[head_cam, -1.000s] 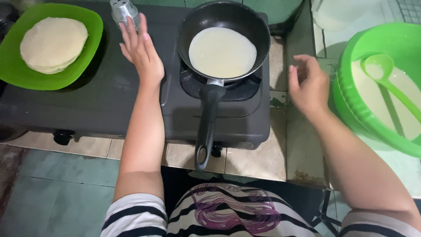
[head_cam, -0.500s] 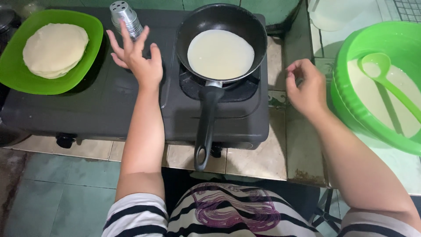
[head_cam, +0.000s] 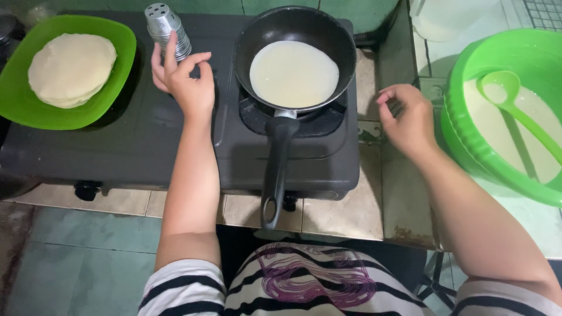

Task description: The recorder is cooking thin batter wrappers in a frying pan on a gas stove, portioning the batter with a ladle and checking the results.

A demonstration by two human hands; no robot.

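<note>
My left hand (head_cam: pixel 182 86) reaches across the black stove top (head_cam: pixel 117 140) and closes around the lower part of a ribbed metal shaker (head_cam: pixel 165 24) with a perforated lid. The shaker's base is hidden behind my fingers. Just to the right, a black frying pan (head_cam: pixel 295 23) sits on the burner with a thin, pale round of batter (head_cam: pixel 294 73) in it, its handle (head_cam: pixel 275 169) pointing toward me. My right hand (head_cam: pixel 407 120) hovers over the tiled counter between the stove and a green bowl (head_cam: pixel 468 134). Its fingers are loosely curled and it holds nothing.
A green plate (head_cam: pixel 111 99) at the left holds a stack of cooked pale flatbreads (head_cam: pixel 71 69). The green bowl at the right contains white batter (head_cam: pixel 500 129) and a green ladle (head_cam: pixel 509 99). A white container (head_cam: pixel 439 17) stands behind it.
My left hand has moved toward the shaker, and its spread fingers have closed around it. My right hand has stayed over the counter, its fingers curling a little more.
</note>
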